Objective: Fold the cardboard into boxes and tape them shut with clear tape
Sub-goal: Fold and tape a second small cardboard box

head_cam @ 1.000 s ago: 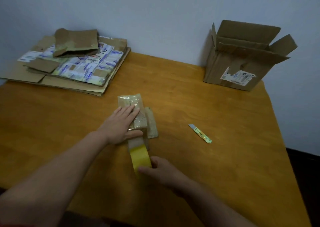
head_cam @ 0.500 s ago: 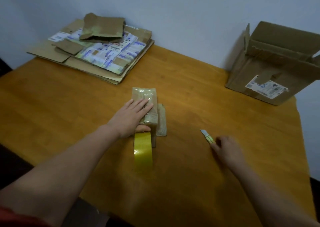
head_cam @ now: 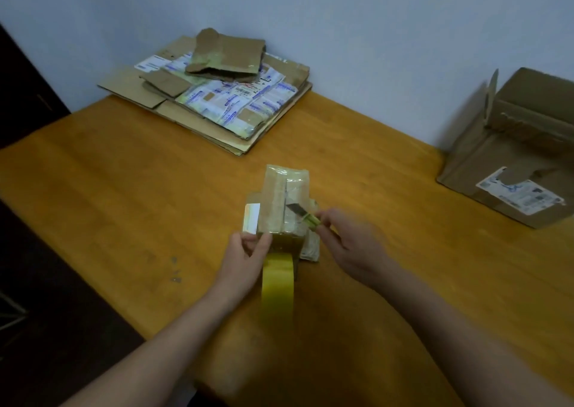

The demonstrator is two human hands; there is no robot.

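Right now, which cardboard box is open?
The large box at far right, flaps raised. The small box in the middle is taped over; the cardboard stack lies flat.

left hand [head_cam: 245,259] gripping small taped box [head_cam: 273,201] beside yellow tape roll [head_cam: 277,285], right hand [head_cam: 352,246] holding cutter [head_cam: 303,214] over it

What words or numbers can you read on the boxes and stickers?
No text is clear enough to quote.
Big box sticker: print too blurred to read.
Flat cardboard stickers: blue and red print, too small and blurred.
Small taped box: no writing shows.
Knife: too small to tell.
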